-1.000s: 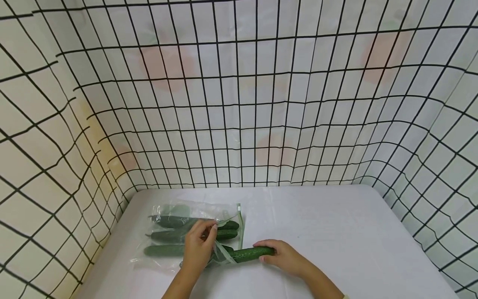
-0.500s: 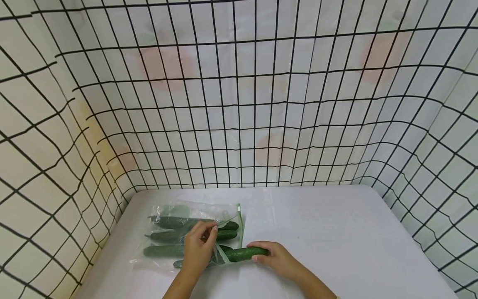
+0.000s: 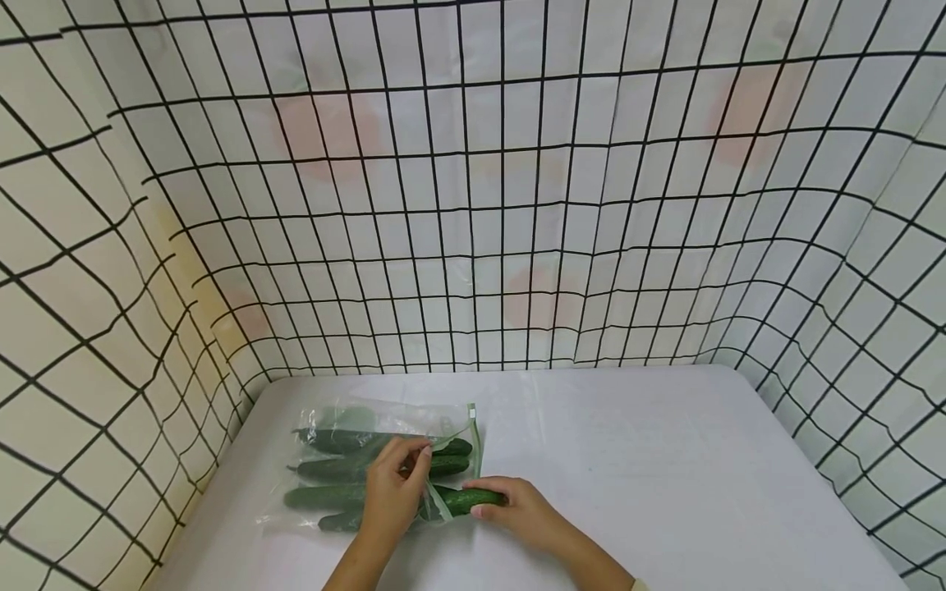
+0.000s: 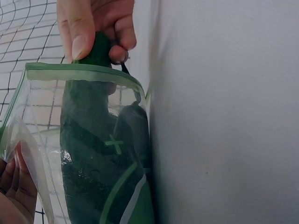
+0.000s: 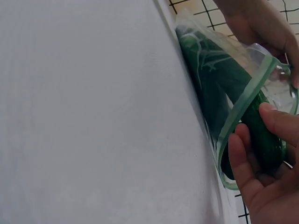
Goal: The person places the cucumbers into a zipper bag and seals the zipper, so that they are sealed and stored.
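A clear zip bag (image 3: 347,410) with a green-edged mouth (image 4: 79,72) lies flat at the table's left, its mouth facing right. Several cucumbers (image 3: 325,496) lie inside it. My left hand (image 3: 394,488) pinches the upper film of the bag near the mouth and lifts it. My right hand (image 3: 521,509) grips the outer end of one more cucumber (image 3: 473,497), most of whose length is inside the bag at the near side. In the right wrist view that cucumber (image 5: 264,133) passes through the mouth between the thumb and fingers of my right hand (image 5: 268,172).
A white-covered table (image 3: 665,460) extends to the right of the bag. Black wire grid panels (image 3: 502,205) stand at the back and both sides, with pale cloth bearing faded pink shapes behind them.
My right hand has moved left with the cucumber, which has slid farther into the bag. The left hand has stayed almost in place, pinching the film.
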`<state>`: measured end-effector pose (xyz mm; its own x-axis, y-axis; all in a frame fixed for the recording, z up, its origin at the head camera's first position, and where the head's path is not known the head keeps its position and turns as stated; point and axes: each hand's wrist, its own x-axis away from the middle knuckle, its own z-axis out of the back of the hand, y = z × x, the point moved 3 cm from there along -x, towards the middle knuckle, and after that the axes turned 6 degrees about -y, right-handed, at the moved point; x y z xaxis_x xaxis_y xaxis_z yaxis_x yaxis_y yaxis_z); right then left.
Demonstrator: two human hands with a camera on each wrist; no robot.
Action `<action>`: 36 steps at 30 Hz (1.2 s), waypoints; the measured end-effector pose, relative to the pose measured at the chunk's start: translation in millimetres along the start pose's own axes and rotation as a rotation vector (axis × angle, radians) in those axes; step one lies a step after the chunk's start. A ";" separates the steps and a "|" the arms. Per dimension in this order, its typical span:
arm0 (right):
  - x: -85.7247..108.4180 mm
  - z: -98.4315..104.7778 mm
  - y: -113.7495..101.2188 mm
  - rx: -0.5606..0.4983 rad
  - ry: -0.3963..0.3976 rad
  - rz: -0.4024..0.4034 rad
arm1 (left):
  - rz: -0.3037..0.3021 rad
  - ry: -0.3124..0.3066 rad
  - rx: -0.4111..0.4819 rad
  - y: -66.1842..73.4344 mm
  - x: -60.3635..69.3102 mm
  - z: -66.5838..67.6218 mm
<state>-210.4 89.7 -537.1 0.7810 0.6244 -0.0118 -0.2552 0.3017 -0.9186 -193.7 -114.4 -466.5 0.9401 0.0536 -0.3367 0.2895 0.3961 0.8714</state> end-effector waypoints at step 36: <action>-2.8 -2.6 2.7 -0.244 0.031 0.016 | -0.006 -0.010 0.062 2.9 -0.5 2.4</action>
<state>-211.8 86.9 -540.5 0.7962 0.6040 -0.0356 -0.1249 0.1065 -0.9864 -193.0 -115.6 -463.0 0.9399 0.0420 -0.3388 0.3056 0.3391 0.8897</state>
